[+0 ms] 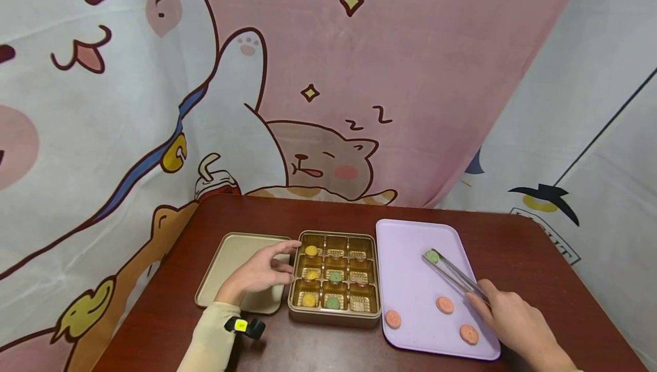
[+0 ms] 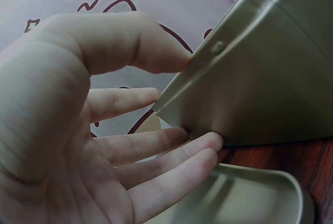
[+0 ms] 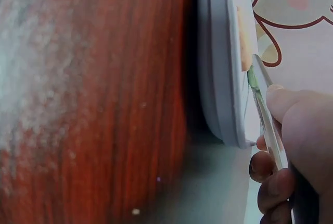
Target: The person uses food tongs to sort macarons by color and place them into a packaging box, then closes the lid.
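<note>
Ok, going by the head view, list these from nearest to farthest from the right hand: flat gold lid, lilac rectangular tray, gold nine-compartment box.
1. Lilac rectangular tray: right beside the right hand, on its left.
2. Gold nine-compartment box: mid-table, left of the tray.
3. Flat gold lid: farthest left, partly hidden by the left hand.

Pink-and-white cartoon cloth (image 1: 436, 75) behind dark reddish-brown table (image 1: 169, 303).
</note>
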Motion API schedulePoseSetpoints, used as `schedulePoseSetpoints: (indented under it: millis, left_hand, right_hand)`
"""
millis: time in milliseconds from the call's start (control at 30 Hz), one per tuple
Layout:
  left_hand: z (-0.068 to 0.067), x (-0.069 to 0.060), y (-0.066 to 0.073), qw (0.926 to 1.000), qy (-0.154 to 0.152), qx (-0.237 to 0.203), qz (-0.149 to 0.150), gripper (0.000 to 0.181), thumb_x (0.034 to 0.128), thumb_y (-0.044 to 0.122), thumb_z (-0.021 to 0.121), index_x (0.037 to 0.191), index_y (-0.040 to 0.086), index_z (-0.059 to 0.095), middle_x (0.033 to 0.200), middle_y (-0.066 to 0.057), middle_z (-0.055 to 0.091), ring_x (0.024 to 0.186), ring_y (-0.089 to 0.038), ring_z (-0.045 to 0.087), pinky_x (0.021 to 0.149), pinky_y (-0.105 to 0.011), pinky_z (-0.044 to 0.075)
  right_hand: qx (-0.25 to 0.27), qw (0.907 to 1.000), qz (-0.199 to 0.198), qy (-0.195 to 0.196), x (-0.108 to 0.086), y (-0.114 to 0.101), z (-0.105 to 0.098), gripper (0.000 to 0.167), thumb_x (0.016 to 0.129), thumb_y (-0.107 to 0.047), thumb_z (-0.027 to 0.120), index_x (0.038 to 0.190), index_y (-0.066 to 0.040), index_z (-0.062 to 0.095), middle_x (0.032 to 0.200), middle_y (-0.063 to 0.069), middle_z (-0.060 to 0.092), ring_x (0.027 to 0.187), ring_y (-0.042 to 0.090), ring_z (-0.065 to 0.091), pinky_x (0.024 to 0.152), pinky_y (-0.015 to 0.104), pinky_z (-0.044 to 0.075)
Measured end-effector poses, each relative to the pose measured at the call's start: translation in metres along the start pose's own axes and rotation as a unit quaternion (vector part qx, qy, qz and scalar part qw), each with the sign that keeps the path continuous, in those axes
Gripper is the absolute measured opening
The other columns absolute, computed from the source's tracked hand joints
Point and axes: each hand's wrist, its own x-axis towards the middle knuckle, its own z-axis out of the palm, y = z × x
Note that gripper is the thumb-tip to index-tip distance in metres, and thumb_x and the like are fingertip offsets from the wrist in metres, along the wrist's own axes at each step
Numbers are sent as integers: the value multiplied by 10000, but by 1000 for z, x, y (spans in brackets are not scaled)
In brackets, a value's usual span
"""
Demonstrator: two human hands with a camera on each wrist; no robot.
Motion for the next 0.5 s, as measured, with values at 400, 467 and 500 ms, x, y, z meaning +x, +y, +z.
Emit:
schedulePoseSetpoints:
  millis: [400, 467, 500]
  left_hand:
    - [0, 1, 0, 10000, -5, -81, 24, 800, 846, -55, 710, 1584, 35, 415, 1523, -340, 452, 1146, -364, 703, 848, -318, 630]
    - [0, 1, 0, 10000, 4, -72, 35, 801, 841, -57, 710, 1581, 33, 417, 1519, -342, 456, 1142, -361, 706, 844, -324, 632]
    - [0, 1, 0, 10000, 8, -55, 19, 802, 842, -55, 709, 1583, 39, 419, 1518, -332, 462, 1141, -353, 707, 845, -323, 631]
  right_hand:
    - [-99, 9999, 25, 66, 0, -1, 1, 448, 1037, -484, 616, 1150, -50, 613, 810, 81, 660, 643, 217, 520, 475, 410, 459]
    - [-113, 9999, 38, 75, -1, -2, 1, 448, 1037, -484, 616, 1152, -51, 615, 814, 89, 666, 642, 219, 522, 473, 420, 460]
    - [-122, 9999, 53, 66, -1, -2, 1, 456, 1037, -491, 613, 1156, -51, 615, 819, 93, 670, 643, 220, 524, 473, 424, 463]
